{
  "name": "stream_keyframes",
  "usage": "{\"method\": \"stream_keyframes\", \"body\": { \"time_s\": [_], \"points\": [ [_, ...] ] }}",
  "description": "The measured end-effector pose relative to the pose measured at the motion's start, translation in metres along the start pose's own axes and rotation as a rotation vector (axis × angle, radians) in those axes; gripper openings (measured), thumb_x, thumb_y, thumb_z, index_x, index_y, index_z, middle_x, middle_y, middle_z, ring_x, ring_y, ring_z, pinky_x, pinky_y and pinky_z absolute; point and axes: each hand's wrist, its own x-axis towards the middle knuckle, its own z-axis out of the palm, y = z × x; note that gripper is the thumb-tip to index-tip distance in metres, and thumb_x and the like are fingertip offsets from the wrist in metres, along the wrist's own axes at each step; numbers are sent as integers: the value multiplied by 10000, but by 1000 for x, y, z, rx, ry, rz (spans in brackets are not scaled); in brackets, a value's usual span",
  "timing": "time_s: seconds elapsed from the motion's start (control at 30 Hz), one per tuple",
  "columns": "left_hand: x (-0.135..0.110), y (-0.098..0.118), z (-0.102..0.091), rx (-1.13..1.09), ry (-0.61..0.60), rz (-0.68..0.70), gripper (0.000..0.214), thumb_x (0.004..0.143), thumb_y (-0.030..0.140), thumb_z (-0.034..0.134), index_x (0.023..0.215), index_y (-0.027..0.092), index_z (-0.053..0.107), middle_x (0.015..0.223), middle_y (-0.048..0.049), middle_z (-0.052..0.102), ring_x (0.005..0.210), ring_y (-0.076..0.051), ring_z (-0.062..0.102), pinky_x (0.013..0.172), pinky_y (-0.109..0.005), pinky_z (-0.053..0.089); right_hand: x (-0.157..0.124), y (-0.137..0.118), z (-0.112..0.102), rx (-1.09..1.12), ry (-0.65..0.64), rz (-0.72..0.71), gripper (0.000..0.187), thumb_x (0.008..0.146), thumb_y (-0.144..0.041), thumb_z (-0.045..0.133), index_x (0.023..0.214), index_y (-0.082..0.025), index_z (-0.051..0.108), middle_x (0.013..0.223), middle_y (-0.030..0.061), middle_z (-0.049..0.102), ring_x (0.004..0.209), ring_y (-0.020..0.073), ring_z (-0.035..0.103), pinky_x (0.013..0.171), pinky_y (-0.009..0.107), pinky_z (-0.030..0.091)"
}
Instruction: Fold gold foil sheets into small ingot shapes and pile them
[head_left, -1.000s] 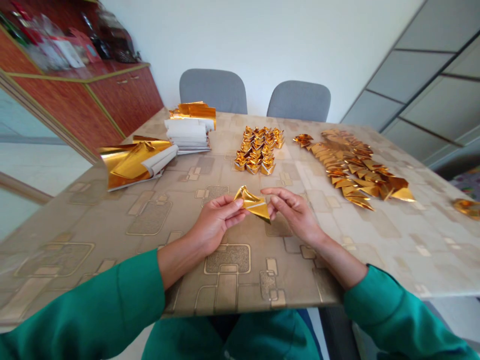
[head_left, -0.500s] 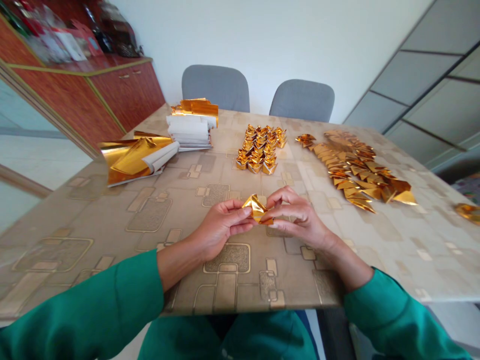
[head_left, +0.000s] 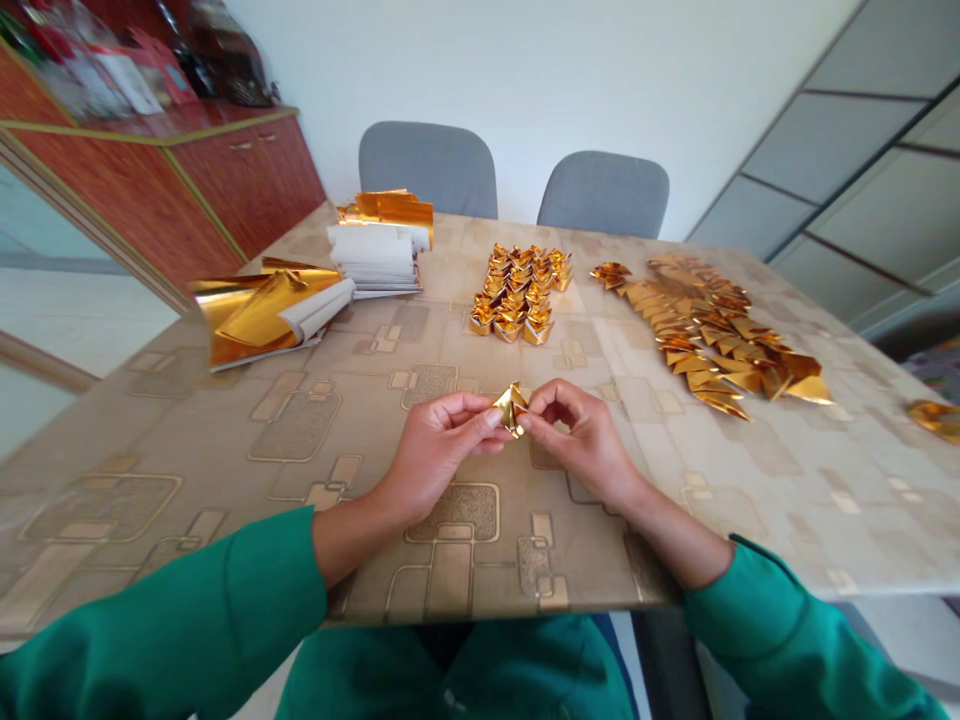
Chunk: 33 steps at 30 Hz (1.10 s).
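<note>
A small folded piece of gold foil paper (head_left: 511, 405) is pinched between both hands just above the table (head_left: 225, 480). My left hand (head_left: 439, 445) grips its left side with thumb and fingers closed. My right hand (head_left: 581, 430) grips its right side, fingers curled in a pinch. The piece is pressed narrow between the fingertips. Beyond the hands lies a cluster of finished gold ingot shapes (head_left: 519, 295). To the right runs a row of flat gold folded triangles (head_left: 712, 335).
Loose gold sheets (head_left: 262, 310) and a stack of gold-and-white paper (head_left: 379, 250) lie at the far left of the table. Two grey chairs (head_left: 427, 170) stand behind it. A red cabinet (head_left: 187, 190) is at the left. Another gold piece (head_left: 934, 415) lies far right.
The gold piece was a wide flat triangle held apart; the hands have come together and squeezed it into a narrow small fold.
</note>
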Motion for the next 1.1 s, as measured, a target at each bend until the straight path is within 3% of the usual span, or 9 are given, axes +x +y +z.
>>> {"method": "stream_keyframes", "body": {
  "time_s": [0.13, 0.27, 0.47, 0.63, 0.97, 1.1],
  "points": [
    [1, -2, -1, 43, -23, 14, 265, 729, 366, 792, 811, 131, 700, 776, -27, 735, 709, -141, 708, 666, -228, 584, 1, -1, -2, 76, -39, -18, 187, 857, -297, 661, 731, -182, 587, 793, 21, 605, 689, 123, 537, 611, 257, 423],
    [1, -4, -1, 75, -26, 18, 277, 723, 382, 795, 803, 134, 700, 764, -26, 732, 698, -138, 704, 660, -224, 584, 0, -2, -1, 122, -77, 22, 193, 861, -307, 651, 735, -181, 576, 746, 5, 584, 660, 119, 513, 604, 259, 404],
    [-1, -6, 0, 41, -38, 11, 247, 730, 365, 791, 800, 148, 697, 766, -16, 732, 695, -127, 703, 640, -203, 578, -1, -1, 3, 45, 6, 70, 173, 807, -236, 647, 684, -185, 537, 660, -19, 550, 588, 105, 472, 565, 255, 376],
    [0, -7, -1, 56, -51, 32, 215, 757, 339, 773, 819, 146, 703, 784, -17, 730, 683, -118, 695, 664, -217, 589, -1, -3, 2, 29, -7, 66, 165, 815, -244, 638, 694, -187, 542, 662, -21, 546, 586, 105, 467, 560, 254, 368],
    [0, -7, -1, 0, -81, -34, 245, 734, 343, 799, 819, 137, 700, 773, -24, 732, 709, -126, 705, 668, -210, 583, -4, -3, 3, 103, -35, 53, 262, 861, -394, 670, 739, -193, 556, 690, -24, 536, 594, 99, 433, 545, 238, 337],
    [1, -8, -1, -105, -46, -90, 265, 711, 335, 819, 826, 137, 687, 767, -17, 735, 677, -113, 700, 672, -211, 579, -3, -4, -3, 232, -150, 106, 274, 861, -458, 661, 837, -197, 580, 753, -8, 581, 640, 109, 493, 570, 239, 395]
  ]
}}
